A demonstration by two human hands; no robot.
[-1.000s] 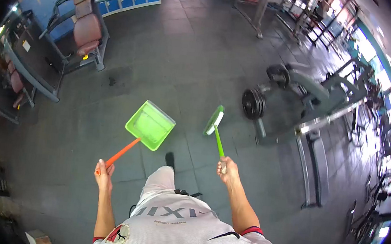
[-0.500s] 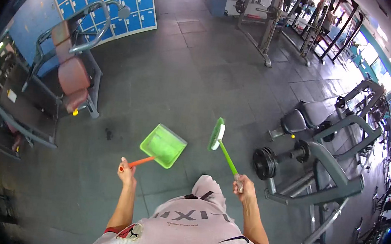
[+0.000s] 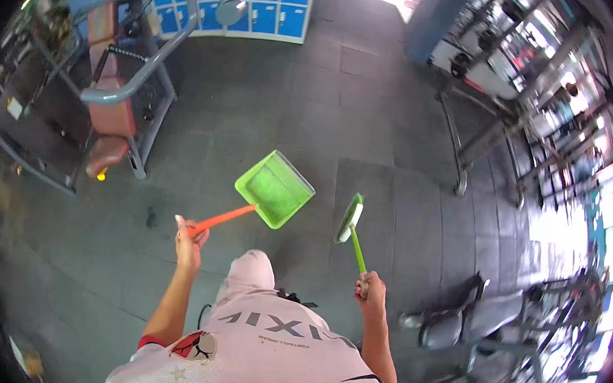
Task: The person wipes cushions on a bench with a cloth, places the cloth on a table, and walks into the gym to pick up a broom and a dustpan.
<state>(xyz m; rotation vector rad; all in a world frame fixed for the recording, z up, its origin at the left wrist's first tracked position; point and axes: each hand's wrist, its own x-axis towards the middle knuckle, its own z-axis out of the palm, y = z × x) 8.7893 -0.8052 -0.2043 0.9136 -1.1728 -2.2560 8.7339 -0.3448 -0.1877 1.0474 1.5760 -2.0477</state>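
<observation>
My left hand [image 3: 190, 242] is wrapped round the orange handle of a green dustpan [image 3: 275, 190], whose pan is held out in front of me with its inside facing up. Nothing I can make out lies in the pan. In my right hand [image 3: 371, 288] is the green stick of a broom [image 3: 349, 218] with a white and green head. The broom head is to the right of the dustpan, apart from it. Whether either tool touches the floor, I cannot tell.
Dark rubber tiles cover the floor [image 3: 277, 115]. On the left stands an exercise machine [image 3: 113, 110] with reddish pads. Blue lockers [image 3: 265, 6] line the back. Weight racks [image 3: 484, 146] are at the back right, and a padded bench [image 3: 494, 317] is at the right.
My view has turned to the right and moved forward across the floor. The dustpan is lifted or held further out, with the broom still beside it. Both hands keep their grip.
</observation>
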